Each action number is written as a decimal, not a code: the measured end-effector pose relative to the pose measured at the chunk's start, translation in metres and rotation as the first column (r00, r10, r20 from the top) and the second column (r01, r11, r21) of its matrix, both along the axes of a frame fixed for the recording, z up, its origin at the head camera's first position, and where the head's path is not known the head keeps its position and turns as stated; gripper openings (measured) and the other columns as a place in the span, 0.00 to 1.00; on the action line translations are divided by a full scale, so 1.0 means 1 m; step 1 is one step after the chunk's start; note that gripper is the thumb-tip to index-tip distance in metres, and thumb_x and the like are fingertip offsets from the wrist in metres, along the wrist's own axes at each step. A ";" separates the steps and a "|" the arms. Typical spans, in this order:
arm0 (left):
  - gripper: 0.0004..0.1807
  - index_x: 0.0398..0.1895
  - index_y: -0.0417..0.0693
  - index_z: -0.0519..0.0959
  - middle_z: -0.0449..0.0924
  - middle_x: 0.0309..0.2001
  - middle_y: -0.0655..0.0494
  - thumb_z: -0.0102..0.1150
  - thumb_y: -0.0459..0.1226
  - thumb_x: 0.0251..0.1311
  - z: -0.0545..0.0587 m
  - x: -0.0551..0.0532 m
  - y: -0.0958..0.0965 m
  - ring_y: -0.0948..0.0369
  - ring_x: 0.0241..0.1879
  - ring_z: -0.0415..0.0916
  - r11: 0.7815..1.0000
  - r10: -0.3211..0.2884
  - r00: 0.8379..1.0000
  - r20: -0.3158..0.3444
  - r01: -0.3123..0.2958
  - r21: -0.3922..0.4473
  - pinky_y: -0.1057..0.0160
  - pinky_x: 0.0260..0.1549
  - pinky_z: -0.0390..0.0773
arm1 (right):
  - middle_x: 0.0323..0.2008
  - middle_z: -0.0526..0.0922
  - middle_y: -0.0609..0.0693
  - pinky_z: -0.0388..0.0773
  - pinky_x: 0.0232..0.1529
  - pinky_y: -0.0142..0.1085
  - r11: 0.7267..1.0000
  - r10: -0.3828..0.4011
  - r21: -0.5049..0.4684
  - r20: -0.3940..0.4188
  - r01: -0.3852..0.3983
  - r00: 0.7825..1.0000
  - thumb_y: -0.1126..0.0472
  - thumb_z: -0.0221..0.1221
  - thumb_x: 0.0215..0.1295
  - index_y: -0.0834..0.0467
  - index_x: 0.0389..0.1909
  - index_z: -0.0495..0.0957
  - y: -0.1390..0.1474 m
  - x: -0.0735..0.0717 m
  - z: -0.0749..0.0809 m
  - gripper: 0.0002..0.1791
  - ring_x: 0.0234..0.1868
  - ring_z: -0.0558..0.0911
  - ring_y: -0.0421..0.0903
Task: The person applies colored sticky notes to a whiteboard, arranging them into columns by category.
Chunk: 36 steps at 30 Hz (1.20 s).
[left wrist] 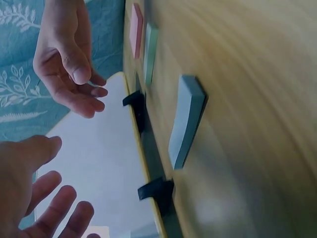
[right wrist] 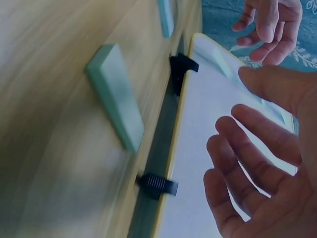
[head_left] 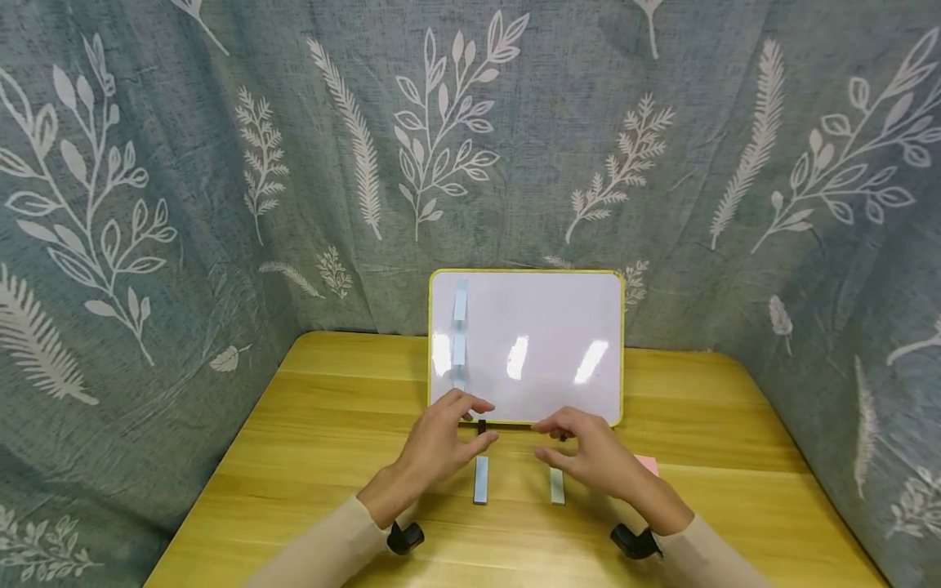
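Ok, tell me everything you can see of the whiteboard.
The whiteboard has a glossy white face with glare patches, a thin yellow rim and rounded corners. It stands on the wood-look table before the curtain, two black clips at its lower edge. Pale blue sticky notes run down its left side.

Blue block (left wrist: 186, 119) on table (left wrist: 262, 129), near black clip (left wrist: 158, 191).

Three note pads (head_left: 481, 480) lie side by side on the table (head_left: 345, 400) before the board (head_left: 544, 314); paper strips (head_left: 460, 302) line its left; a curtain (head_left: 529, 204) hangs behind.
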State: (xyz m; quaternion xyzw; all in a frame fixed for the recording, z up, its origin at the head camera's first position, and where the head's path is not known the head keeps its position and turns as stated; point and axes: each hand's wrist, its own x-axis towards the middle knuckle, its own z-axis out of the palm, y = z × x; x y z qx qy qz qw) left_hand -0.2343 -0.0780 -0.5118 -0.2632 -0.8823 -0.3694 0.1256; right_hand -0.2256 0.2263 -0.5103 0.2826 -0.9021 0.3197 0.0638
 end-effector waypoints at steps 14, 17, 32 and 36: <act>0.26 0.70 0.55 0.87 0.89 0.63 0.57 0.81 0.51 0.75 -0.016 0.007 0.025 0.52 0.57 0.90 0.979 -0.134 0.988 0.079 0.144 -0.143 0.62 0.55 0.87 | 0.58 0.91 0.48 0.92 0.57 0.54 0.989 0.060 0.137 0.008 -0.060 0.998 0.49 0.82 0.72 0.54 0.63 0.90 0.033 0.010 -0.014 0.24 0.55 0.90 0.54; 0.28 0.72 0.57 0.87 0.88 0.64 0.58 0.81 0.52 0.75 -0.018 0.007 0.031 0.54 0.58 0.89 0.974 -0.134 0.986 0.098 0.150 -0.172 0.58 0.59 0.85 | 0.61 0.90 0.46 0.91 0.58 0.54 0.984 0.048 0.174 0.006 -0.048 0.999 0.47 0.83 0.71 0.52 0.63 0.91 0.036 0.011 -0.016 0.25 0.57 0.90 0.53; 0.34 0.74 0.63 0.85 0.87 0.68 0.61 0.83 0.59 0.70 -0.030 0.008 0.051 0.60 0.67 0.85 0.937 -0.116 0.986 0.122 0.150 -0.316 0.53 0.66 0.82 | 0.61 0.88 0.42 0.89 0.63 0.52 0.972 0.069 0.226 -0.005 -0.066 0.998 0.44 0.85 0.68 0.49 0.61 0.92 0.030 0.015 -0.027 0.26 0.61 0.88 0.48; 0.35 0.75 0.63 0.85 0.87 0.68 0.61 0.83 0.60 0.69 -0.031 0.007 0.054 0.59 0.69 0.84 0.930 -0.111 0.986 0.124 0.148 -0.338 0.49 0.66 0.82 | 0.61 0.89 0.43 0.89 0.63 0.52 0.971 0.094 0.221 -0.016 -0.088 0.995 0.43 0.84 0.69 0.50 0.59 0.93 0.027 0.014 -0.029 0.24 0.61 0.88 0.48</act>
